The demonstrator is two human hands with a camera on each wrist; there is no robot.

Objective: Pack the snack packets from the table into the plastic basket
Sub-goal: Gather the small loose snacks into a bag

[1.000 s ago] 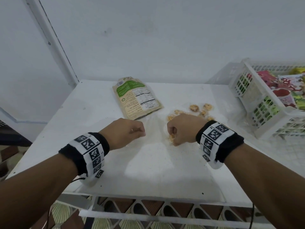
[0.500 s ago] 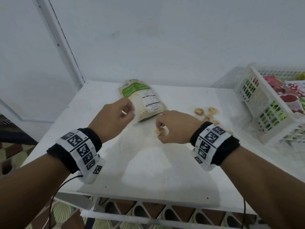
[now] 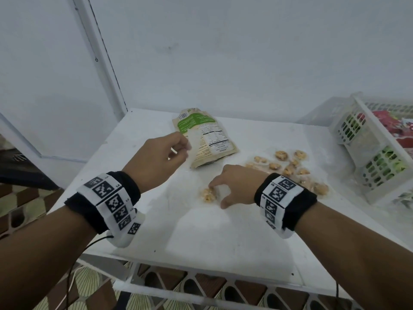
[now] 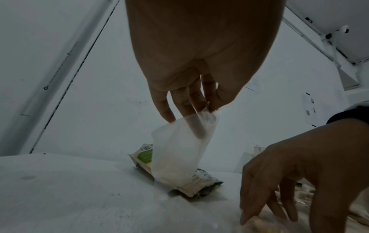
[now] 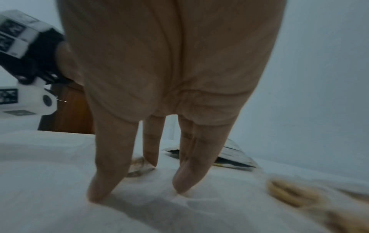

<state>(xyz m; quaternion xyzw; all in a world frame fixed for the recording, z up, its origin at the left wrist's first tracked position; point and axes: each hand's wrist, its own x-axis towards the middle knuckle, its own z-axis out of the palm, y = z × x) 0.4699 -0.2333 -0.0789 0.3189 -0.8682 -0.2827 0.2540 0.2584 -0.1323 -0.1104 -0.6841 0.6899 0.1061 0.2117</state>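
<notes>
A beige and green snack packet lies flat at the back of the white table. My left hand hovers just left of it and pinches a piece of clear plastic film that hangs down in front of the packet. My right hand rests with straight, spread fingers on the table, touching a small clear-wrapped snack. Several more wrapped golden snacks lie scattered to its right. The white plastic basket stands at the far right with colourful packets inside.
A white wall rises right behind the table, with a door frame at the left. The table's front edge is near my forearms, and patterned floor shows below. The basket reaches past the right border of the head view.
One second ago both hands were fists side by side. The left hand has risen towards the packet with the clear film. The right hand has opened and spread its fingers on the table.
</notes>
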